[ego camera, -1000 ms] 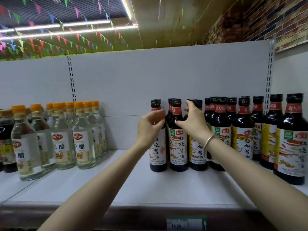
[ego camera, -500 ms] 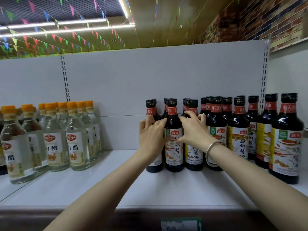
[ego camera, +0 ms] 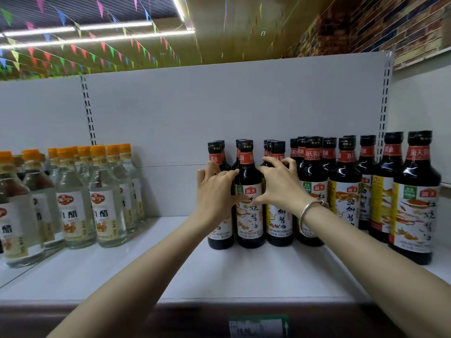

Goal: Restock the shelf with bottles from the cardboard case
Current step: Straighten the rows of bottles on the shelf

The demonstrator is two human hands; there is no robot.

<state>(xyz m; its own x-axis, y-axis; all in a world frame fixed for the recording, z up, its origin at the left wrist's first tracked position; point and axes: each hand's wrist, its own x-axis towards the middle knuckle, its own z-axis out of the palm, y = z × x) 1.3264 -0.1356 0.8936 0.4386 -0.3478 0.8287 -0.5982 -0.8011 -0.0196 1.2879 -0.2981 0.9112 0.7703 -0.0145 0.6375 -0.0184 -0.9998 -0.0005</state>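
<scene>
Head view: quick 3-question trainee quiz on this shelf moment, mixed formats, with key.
1. True or false: the left hand grips a clear orange-capped vinegar bottle.
2. Which hand wears the silver bangle? A left, B right.
3. Fill in: the green price tag on the white metal shelf edge reads ____.

Key: 1 false, it touches dark black-capped soy sauce bottles; 2 B, the right hand; 3 10.00.
</scene>
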